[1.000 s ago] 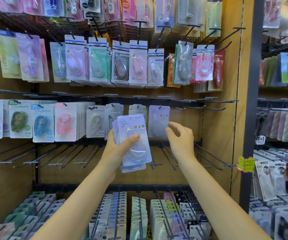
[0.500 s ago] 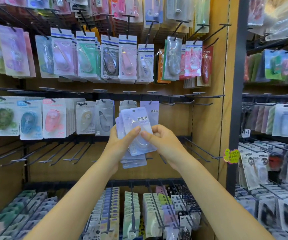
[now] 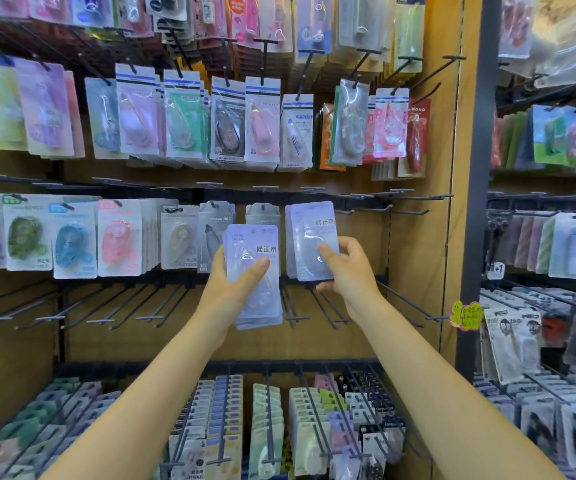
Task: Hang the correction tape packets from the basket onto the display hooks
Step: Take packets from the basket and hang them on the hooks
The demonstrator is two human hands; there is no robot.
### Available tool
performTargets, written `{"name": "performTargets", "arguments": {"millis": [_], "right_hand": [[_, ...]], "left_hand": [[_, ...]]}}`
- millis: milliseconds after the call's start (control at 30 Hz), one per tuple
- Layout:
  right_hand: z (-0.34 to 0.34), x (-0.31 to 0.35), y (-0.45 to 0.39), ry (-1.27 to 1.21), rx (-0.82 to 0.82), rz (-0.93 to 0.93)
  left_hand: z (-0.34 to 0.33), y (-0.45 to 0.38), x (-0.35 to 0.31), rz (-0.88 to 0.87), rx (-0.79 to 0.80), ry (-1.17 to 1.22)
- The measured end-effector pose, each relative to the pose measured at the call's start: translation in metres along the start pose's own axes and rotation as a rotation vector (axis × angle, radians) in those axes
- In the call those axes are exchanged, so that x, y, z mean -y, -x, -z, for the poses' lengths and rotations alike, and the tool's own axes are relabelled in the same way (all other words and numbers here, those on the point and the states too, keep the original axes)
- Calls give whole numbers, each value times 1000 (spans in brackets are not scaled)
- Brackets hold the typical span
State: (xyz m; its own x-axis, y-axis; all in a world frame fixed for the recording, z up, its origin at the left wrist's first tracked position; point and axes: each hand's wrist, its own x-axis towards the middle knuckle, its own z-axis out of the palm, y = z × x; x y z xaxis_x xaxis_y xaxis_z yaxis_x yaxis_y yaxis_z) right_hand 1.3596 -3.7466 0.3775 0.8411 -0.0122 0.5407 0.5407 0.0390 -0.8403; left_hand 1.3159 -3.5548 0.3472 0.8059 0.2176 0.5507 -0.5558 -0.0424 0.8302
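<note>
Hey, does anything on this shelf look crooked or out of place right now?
Nothing stands out. The hung packets sit straight. The right hand holds one lavender packet up at the middle row, and the left hand grips the remaining stack.

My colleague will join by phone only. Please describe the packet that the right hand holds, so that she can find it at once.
Start at the wooden display wall and find its middle row of hooks. At the right end of the hanging packets, the right hand pinches a lavender packet by its lower edge. Unlike the grey packets to its left, it is pale purple, and it is single, not the stack in the left hand.
</note>
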Motion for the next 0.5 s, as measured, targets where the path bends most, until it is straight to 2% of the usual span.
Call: {"name": "performTargets", "arguments": {"millis": [333, 500], "right_hand": [[-16, -14, -22, 68, -69, -21], [-16, -15, -24, 135, -127, 34]], "left_hand": [[4, -9, -4, -24, 1, -49], [2, -4, -5, -11, 1, -33]]}}
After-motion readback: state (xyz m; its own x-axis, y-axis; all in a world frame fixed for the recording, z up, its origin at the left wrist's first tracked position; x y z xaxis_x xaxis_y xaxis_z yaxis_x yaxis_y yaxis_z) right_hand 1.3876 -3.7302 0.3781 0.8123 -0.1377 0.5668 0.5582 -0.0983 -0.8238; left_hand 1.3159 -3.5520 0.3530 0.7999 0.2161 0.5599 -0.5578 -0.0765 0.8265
